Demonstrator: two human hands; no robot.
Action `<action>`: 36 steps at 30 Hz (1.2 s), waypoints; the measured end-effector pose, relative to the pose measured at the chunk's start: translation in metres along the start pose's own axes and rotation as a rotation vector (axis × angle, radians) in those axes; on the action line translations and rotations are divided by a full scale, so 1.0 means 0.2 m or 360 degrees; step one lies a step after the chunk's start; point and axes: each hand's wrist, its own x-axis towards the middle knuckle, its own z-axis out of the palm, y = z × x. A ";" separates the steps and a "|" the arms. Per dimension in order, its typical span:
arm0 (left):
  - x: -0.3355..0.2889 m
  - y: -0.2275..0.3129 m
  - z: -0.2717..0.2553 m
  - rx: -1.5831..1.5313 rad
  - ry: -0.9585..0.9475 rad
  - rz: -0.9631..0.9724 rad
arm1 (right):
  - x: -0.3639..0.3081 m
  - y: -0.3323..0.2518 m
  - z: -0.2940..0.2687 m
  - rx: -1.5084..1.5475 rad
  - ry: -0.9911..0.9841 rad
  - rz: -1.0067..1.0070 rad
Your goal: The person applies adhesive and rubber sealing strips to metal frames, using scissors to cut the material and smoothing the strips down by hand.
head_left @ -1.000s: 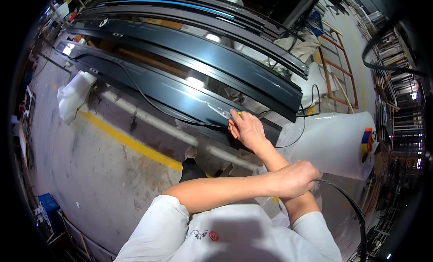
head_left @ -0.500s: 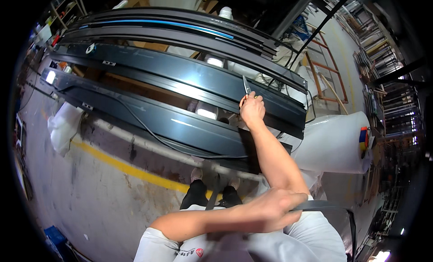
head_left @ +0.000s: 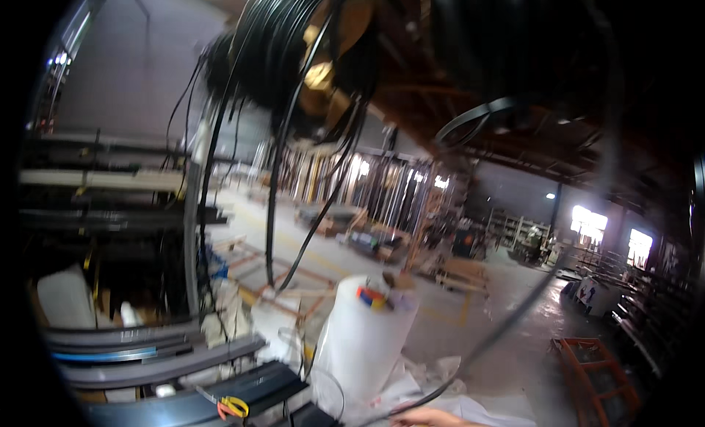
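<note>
At the lower edge a blurred part of my right hand (head_left: 429,418) shows, its fingers mostly cut off by the frame. Close to it a long black strip (head_left: 507,326) sweeps up to the right, smeared by motion; whether my fingers grip it, I cannot tell. My left hand is out of view. Scissors (head_left: 233,407) with yellow and red handles lie on the dark metal profile (head_left: 257,386) at the lower left, with no hand on them.
Large coils of black strip (head_left: 272,45) hang overhead, with loose lengths dangling. A white wrapped roll (head_left: 367,346) stands beside the profiles, a red, yellow and blue object (head_left: 373,298) on its top. An orange frame (head_left: 598,379) lies at right; a rack (head_left: 103,221) stands left.
My view has swung up and to the right, from the profiles to the hall. My right hand has let go of the scissors, and my left hand has left the picture.
</note>
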 end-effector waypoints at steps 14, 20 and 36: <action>-0.10 0.51 0.54 -0.0183 -0.0651 0.0427 | -1.50 -1.53 0.37 -0.0499 0.0222 -0.2169; -0.31 0.74 0.42 -0.0245 -0.0794 0.0522 | -2.13 -2.16 0.26 -0.2233 0.1086 -0.1803; -0.56 1.06 0.41 0.0059 -0.1298 0.0882 | -2.70 -2.53 -0.90 0.0119 0.2366 -0.1899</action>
